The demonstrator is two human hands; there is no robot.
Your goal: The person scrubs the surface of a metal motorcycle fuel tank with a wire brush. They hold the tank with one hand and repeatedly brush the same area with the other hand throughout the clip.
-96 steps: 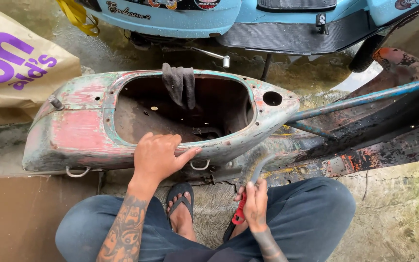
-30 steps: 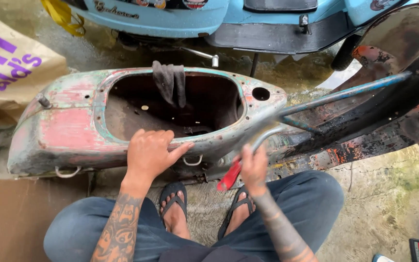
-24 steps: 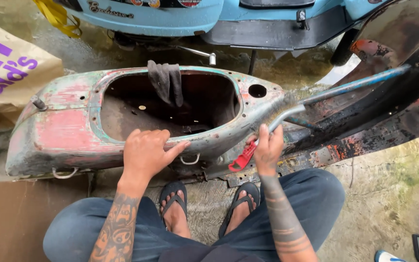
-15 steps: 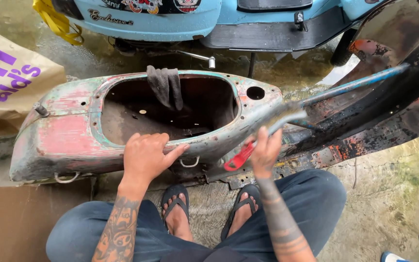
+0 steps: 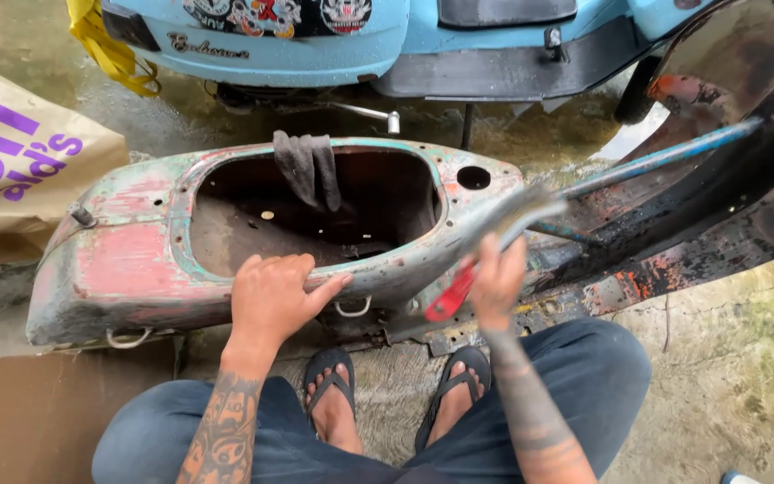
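An old scooter body shell (image 5: 136, 260), with worn red and green paint and rust, lies on the ground in front of me. My left hand (image 5: 275, 296) rests flat on its near rim, fingers spread over the edge of the large opening. My right hand (image 5: 497, 282) grips a tool with a red handle (image 5: 448, 298); its blurred metal end (image 5: 521, 211) is raised over the shell's right end, near a round hole (image 5: 473, 177). A grey rag (image 5: 308, 166) hangs over the far rim into the opening.
A light blue scooter (image 5: 360, 36) stands behind the shell. The rusty dark frame and a blue-painted bar (image 5: 665, 157) run off to the right. A paper bag (image 5: 20, 161) lies at left, cardboard (image 5: 38, 412) at lower left. My sandalled feet (image 5: 396, 394) rest on concrete.
My right hand has lifted the red-handled tool from my lap up to the shell's right end. My left hand has stayed on the rim.
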